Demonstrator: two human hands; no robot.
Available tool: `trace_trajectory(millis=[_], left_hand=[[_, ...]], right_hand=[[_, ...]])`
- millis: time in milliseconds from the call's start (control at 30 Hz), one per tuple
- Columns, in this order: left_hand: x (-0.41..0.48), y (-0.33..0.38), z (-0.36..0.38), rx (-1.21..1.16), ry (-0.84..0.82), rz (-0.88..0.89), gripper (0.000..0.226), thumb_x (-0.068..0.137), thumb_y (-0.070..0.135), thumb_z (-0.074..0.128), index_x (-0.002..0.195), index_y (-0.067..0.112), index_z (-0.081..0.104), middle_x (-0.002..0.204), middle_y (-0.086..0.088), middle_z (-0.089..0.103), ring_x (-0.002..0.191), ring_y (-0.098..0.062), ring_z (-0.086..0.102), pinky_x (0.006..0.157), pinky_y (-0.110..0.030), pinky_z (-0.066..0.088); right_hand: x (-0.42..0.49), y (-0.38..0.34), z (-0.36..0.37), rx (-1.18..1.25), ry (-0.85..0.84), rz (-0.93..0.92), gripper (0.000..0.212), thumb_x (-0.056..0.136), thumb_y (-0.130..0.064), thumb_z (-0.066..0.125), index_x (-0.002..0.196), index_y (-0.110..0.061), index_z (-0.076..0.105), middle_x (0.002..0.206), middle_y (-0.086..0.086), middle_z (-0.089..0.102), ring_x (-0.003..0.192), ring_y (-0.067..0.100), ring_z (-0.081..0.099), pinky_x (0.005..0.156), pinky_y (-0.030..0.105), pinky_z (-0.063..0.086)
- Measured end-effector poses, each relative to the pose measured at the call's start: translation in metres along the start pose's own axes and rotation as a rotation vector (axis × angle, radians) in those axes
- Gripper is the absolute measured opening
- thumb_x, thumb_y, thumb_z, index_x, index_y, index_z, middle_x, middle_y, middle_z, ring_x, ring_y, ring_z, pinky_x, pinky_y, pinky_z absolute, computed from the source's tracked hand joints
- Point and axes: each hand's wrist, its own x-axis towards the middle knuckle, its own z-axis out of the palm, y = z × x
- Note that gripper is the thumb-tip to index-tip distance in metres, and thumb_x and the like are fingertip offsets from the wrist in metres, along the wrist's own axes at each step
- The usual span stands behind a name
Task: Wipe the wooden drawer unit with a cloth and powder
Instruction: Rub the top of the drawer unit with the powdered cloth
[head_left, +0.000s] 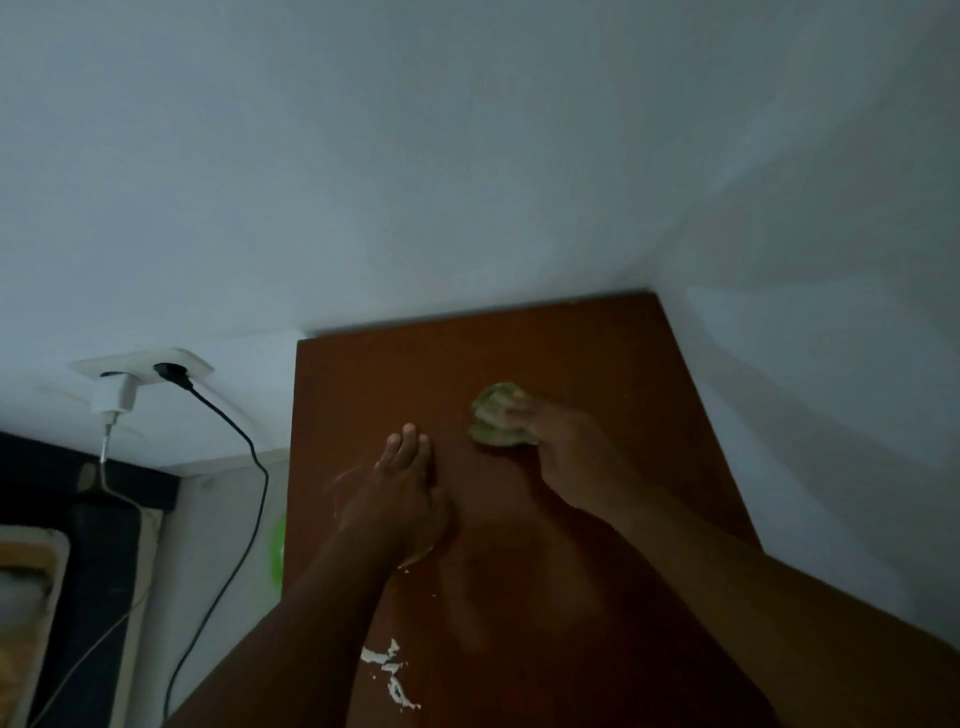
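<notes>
The reddish-brown top of the wooden drawer unit (571, 353) fills the middle of the view, set into a corner of white walls. My right hand (566, 447) presses a crumpled greenish cloth (493, 415) onto the top, fingers over the cloth. My left hand (402, 493) lies flat on the wood, left of the cloth, fingers together and pointing toward the back wall. A smear of white powder (392, 670) lies on the wood near the front, between my forearms. A few white specks sit by my left wrist.
A wall socket (140, 366) at the left holds a white charger (114, 397) and a black plug with a black cable (249, 447) hanging down. Dark furniture (98, 571) stands at the lower left. White walls close in behind and to the right.
</notes>
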Motion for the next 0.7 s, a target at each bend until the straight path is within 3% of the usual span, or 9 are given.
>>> trace_trajectory(millis=[67, 133, 200, 300, 433, 500, 633, 700], left_hand=[[0.001, 0.005, 0.001, -0.011, -0.023, -0.013, 0.068, 0.103, 0.038, 0.027, 0.157, 0.013, -0.005, 0.164, -0.008, -0.016, 0.151, -0.023, -0.013, 0.121, -0.038, 0.002], [0.001, 0.009, 0.002, -0.017, -0.022, -0.026, 0.068, 0.103, 0.038, 0.028, 0.156, 0.011, -0.006, 0.163, -0.01, -0.018, 0.15, -0.024, -0.015, 0.121, -0.036, 0.0], [0.001, 0.01, 0.003, -0.015, -0.012, -0.027, 0.069, 0.103, 0.037, 0.028, 0.156, 0.01, -0.006, 0.163, -0.011, -0.018, 0.15, -0.024, -0.015, 0.121, -0.036, 0.0], [0.0, 0.01, 0.005, -0.003, -0.011, -0.027, 0.069, 0.103, 0.038, 0.028, 0.156, 0.01, -0.006, 0.163, -0.01, -0.019, 0.15, -0.024, -0.016, 0.121, -0.036, 0.0], [0.002, 0.013, -0.002, 0.04, -0.033, -0.031, 0.068, 0.103, 0.039, 0.027, 0.157, 0.01, -0.003, 0.164, -0.011, -0.015, 0.151, -0.024, -0.012, 0.121, -0.036, 0.002], [0.004, 0.012, -0.007, 0.058, -0.04, -0.039, 0.068, 0.103, 0.041, 0.027, 0.158, 0.013, 0.0, 0.165, -0.007, -0.012, 0.152, -0.022, -0.008, 0.121, -0.038, 0.008], [0.003, 0.007, -0.009, 0.082, -0.039, -0.015, 0.067, 0.102, 0.042, 0.027, 0.158, 0.017, -0.001, 0.165, -0.002, -0.013, 0.152, -0.02, -0.008, 0.12, -0.042, 0.013], [0.002, 0.005, -0.008, 0.082, -0.044, -0.001, 0.067, 0.103, 0.041, 0.027, 0.158, 0.016, -0.003, 0.165, -0.003, -0.015, 0.152, -0.021, -0.01, 0.12, -0.04, 0.013]], right_hand=[[0.004, 0.029, -0.034, 0.007, 0.241, 0.11, 0.056, 0.08, 0.013, 0.036, 0.126, -0.002, 0.063, 0.137, 0.01, 0.058, 0.134, 0.022, 0.049, 0.118, 0.028, 0.029], [-0.001, 0.067, -0.057, -0.04, 0.346, 0.282, 0.058, 0.081, 0.019, 0.034, 0.131, 0.0, 0.057, 0.141, 0.007, 0.05, 0.138, 0.021, 0.042, 0.12, 0.02, 0.019], [-0.013, 0.085, -0.054, -0.151, 0.28, 0.37, 0.067, 0.081, 0.016, 0.03, 0.141, -0.008, 0.046, 0.151, 0.009, 0.04, 0.146, 0.03, 0.031, 0.124, 0.029, 0.011], [-0.032, 0.062, -0.01, -0.216, 0.259, 0.283, 0.072, 0.08, 0.017, 0.032, 0.143, -0.015, 0.049, 0.158, 0.007, 0.033, 0.151, 0.026, 0.019, 0.125, 0.042, 0.013], [-0.051, -0.008, 0.038, 0.024, 0.116, 0.083, 0.054, 0.088, 0.008, 0.042, 0.135, -0.013, 0.059, 0.148, -0.003, 0.046, 0.141, 0.015, 0.041, 0.117, 0.037, 0.032], [-0.031, -0.001, 0.024, 0.065, 0.178, 0.116, 0.051, 0.089, 0.009, 0.046, 0.132, -0.013, 0.061, 0.145, -0.001, 0.05, 0.138, 0.017, 0.045, 0.117, 0.035, 0.033], [0.041, 0.079, -0.02, 0.03, 0.436, 0.448, 0.053, 0.089, 0.016, 0.041, 0.131, -0.008, 0.061, 0.151, 0.01, 0.045, 0.145, 0.027, 0.033, 0.122, 0.043, 0.024], [0.065, 0.102, -0.024, -0.019, 0.405, 0.595, 0.059, 0.086, 0.02, 0.04, 0.137, -0.007, 0.055, 0.158, 0.013, 0.033, 0.149, 0.029, 0.022, 0.123, 0.045, 0.02]])
